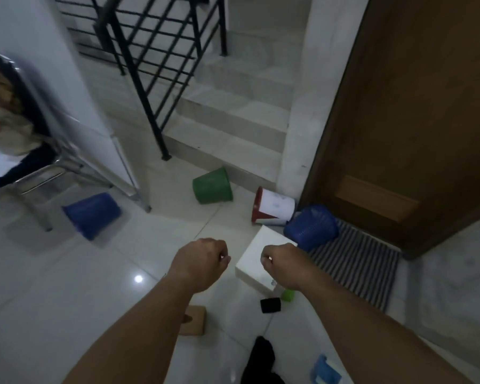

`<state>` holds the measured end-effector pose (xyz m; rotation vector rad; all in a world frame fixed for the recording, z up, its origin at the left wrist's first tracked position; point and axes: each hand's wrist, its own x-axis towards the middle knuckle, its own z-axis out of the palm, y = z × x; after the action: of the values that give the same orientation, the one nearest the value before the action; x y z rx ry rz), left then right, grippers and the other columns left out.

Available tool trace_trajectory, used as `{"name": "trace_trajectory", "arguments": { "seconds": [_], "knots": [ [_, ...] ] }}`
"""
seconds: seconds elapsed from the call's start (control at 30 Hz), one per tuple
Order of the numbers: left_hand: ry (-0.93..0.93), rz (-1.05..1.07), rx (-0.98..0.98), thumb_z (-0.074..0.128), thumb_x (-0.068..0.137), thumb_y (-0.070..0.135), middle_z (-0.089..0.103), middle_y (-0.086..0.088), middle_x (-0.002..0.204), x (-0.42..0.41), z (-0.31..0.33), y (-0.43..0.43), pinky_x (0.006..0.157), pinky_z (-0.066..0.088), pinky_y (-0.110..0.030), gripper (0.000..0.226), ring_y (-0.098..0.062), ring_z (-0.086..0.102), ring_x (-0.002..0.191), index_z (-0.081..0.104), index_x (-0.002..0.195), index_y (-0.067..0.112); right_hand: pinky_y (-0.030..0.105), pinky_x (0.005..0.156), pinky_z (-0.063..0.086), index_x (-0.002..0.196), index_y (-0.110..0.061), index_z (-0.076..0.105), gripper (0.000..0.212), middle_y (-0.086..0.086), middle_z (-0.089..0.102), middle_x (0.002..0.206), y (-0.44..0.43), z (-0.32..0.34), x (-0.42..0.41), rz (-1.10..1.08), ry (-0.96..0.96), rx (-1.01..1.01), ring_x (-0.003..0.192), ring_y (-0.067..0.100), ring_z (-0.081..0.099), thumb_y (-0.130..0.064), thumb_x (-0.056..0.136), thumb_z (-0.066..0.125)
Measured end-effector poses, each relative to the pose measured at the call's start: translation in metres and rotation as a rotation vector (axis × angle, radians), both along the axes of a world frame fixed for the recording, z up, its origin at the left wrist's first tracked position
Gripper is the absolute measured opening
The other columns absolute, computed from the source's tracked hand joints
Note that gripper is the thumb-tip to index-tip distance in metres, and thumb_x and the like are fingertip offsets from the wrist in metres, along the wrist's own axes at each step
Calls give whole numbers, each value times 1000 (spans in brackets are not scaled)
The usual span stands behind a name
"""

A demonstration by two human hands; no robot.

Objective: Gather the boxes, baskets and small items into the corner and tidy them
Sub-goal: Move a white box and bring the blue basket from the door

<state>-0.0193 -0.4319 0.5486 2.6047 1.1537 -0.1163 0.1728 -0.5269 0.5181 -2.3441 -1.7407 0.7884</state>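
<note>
Three plastic baskets: one green basket [212,185], a blue basket at left [92,213], another blue basket at right [312,227]. Two boxes: white box [257,259], cardboard box [193,320]. One red-and-white bin [273,206]. Two small blocks: black block [270,305], green block [288,294]. One striped mat [355,261].

I see a green basket [212,185], a blue basket [92,213] to my left, a darker blue basket [312,228] to my right, a white box [254,259], a red-and-white bin [272,207] and a grey-striped mat [355,261].

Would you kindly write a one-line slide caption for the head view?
Fisted left hand and right hand near a white box, with a tipped green basket by the stairs.
</note>
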Motion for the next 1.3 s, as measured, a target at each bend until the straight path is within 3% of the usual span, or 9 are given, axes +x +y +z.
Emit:
{"name": "trace_trajectory", "arguments": {
  "seconds": [0.27,0.47,0.57,0.63,0.77,0.87,1.03,1.17,1.3],
  "knots": [
    [138,-99,-168,49,92,47,65,2,108,115,-72,95,81,54,-35,31,-18,62,93,61,111,26,26,54,34,99,-4,65,25,12,68,93,72,-64,111,-138,40,-107,70,17,53,-19,98,45],
    [231,-201,-253,50,92,46,63,-1,112,187,-148,161,84,52,-34,34,-23,61,100,61,116,25,29,54,40,98,-10,66,26,7,67,90,109,-131,154,-283,131,-178,70,17,55,-22,99,42],
    [242,-234,-253,53,90,46,63,-1,109,216,-194,189,82,54,-36,34,-23,61,97,62,114,24,28,61,47,104,-13,66,27,4,68,98,131,-179,166,-357,212,-259,77,17,59,-24,100,42],
    [257,-248,-219,53,89,47,62,0,110,230,-238,205,82,54,-37,36,-23,60,98,60,117,23,30,78,51,117,-20,63,29,2,65,113,143,-223,172,-434,237,-261,95,18,60,-29,100,41],
    [351,-296,-148,50,92,46,48,1,134,243,-359,222,82,50,-36,48,-25,51,112,43,134,23,36,103,40,144,-30,41,44,-1,40,147,160,-337,174,-476,223,-341,127,25,42,-38,101,38],
    [402,-356,-203,50,92,48,19,1,156,245,-446,219,89,49,-42,65,-32,41,127,21,147,26,42,109,32,150,-34,24,51,-6,17,159,164,-422,176,-442,218,-458,135,31,28,-44,101,33],
    [436,-430,-227,49,93,50,-11,6,160,255,-548,219,99,42,-53,78,-43,11,143,1,152,32,51,112,22,151,-40,6,57,-13,-10,161,165,-527,180,-481,177,-499,143,35,6,-50,100,29],
    [416,-443,-284,50,91,53,-25,9,157,261,-599,224,104,33,-63,85,-46,-10,143,-6,151,33,62,112,18,150,-44,-7,61,-17,-28,156,162,-570,178,-507,176,-495,145,39,-13,-50,101,29],
    [285,-406,-359,53,87,56,-31,11,154,254,-625,226,107,26,-66,93,-47,-16,141,-12,150,35,61,109,23,146,-45,-19,73,-19,-41,148,155,-588,164,-539,227,-394,142,48,-7,-47,99,37]
  ]
}}
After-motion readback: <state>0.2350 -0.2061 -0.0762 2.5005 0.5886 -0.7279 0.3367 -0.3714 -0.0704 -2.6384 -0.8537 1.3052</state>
